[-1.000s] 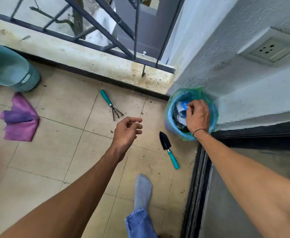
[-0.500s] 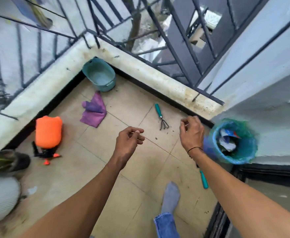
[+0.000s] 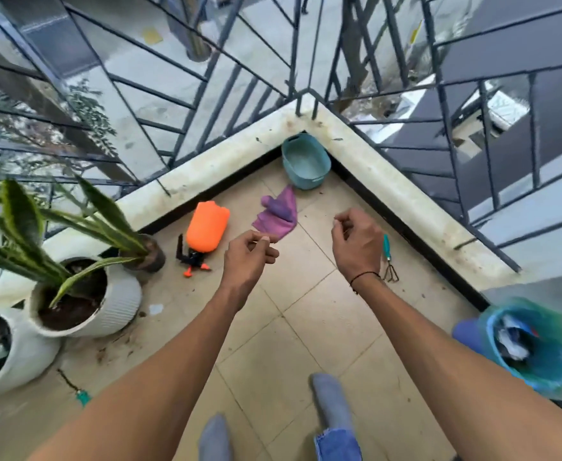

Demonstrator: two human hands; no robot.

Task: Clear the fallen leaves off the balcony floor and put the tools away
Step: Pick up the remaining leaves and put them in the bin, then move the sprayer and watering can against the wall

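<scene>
Hands hang over the middle of the balcony floor [image 3: 309,314], both arms stretched forward. The left hand [image 3: 248,261] has its fingers loosely curled with thumb and forefinger close together; whether anything small sits between them I cannot tell. The right hand [image 3: 356,244] is likewise loosely curled and holds nothing visible. A teal hand rake [image 3: 388,257] lies on the tiles near the right-hand edge, just beside the right wrist. In the far corner stands a teal tub [image 3: 304,164], with a purple cloth [image 3: 278,216] on the floor just before it and an orange sprayer [image 3: 205,232] on its side near the left edge. White plant pots [image 3: 106,304] line the left edge, bits of leaf litter beside them. A bag-lined blue bin [image 3: 532,347] stands at the right edge, holding scraps.
</scene>
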